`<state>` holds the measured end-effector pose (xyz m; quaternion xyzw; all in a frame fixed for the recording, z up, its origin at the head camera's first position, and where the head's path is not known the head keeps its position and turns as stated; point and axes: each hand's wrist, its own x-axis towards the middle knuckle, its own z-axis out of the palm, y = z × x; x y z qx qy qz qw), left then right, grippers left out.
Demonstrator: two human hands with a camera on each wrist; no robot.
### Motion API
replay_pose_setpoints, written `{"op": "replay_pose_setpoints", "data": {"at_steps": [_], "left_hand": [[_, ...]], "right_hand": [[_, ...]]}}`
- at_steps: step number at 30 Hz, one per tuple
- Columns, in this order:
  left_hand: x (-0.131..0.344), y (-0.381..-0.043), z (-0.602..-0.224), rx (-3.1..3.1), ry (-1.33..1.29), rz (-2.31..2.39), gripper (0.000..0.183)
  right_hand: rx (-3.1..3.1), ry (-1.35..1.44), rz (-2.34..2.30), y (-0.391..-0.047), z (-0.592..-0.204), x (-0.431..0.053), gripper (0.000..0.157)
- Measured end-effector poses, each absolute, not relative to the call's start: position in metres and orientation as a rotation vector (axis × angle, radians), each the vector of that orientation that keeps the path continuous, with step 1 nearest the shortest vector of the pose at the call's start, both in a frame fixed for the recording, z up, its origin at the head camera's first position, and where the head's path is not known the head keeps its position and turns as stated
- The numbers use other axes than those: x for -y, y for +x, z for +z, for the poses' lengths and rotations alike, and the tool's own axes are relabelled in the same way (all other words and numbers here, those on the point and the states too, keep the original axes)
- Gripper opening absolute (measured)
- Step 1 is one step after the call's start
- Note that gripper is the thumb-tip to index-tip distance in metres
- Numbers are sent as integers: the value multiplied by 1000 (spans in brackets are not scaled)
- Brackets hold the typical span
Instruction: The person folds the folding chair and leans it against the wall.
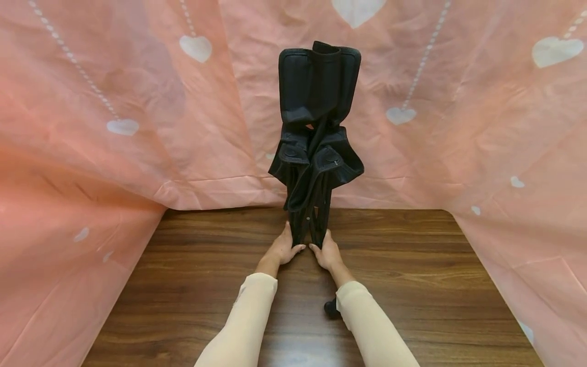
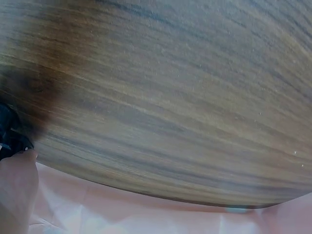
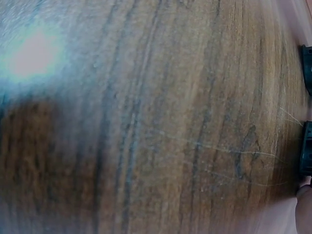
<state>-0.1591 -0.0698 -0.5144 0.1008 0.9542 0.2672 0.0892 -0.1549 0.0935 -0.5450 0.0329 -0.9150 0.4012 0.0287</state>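
A black folding chair (image 1: 316,163), folded up, stands upright at the back of the wooden table, its fabric hanging in folds around the thin legs. My left hand (image 1: 281,248) grips the left legs near the bottom, thumb at the front. On the other side, my right hand (image 1: 328,252) holds the right legs at the same height. Dark plastic feet (image 3: 306,148) of the chair show at the edge of the right wrist view, beside a fingertip. In the left wrist view, part of the left hand (image 2: 17,190) touches a black foot (image 2: 9,131). Most fingers are hidden.
The brown wooden table (image 1: 220,306) reaches toward me. Pink cloth (image 1: 137,102) with white hearts hangs behind it and along both sides. A small black rounded object (image 1: 331,309) shows by the right sleeve, partly covered.
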Motion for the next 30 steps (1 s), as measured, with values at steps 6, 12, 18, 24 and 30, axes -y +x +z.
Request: {"op": "replay_pose_setpoints", "data": {"at_steps": [6, 12, 18, 24, 30], "left_hand": [[70, -158, -514, -2849, 279, 754, 91], [70, -159, -515, -2850, 256, 728, 92], [68, -159, -517, -2833, 258, 742, 92], [69, -159, -516, -2837, 254, 756, 91], [69, -160, -515, -2851, 269, 757, 88]], "right_hand": [[2810, 109, 1254, -154, -544, -93, 54], [2825, 111, 1257, -154, -543, -93, 59], [2822, 108, 1265, -152, -544, -93, 58], [2818, 112, 1256, -154, -545, -95, 57], [2827, 116, 1261, -156, -544, -95, 56]]}}
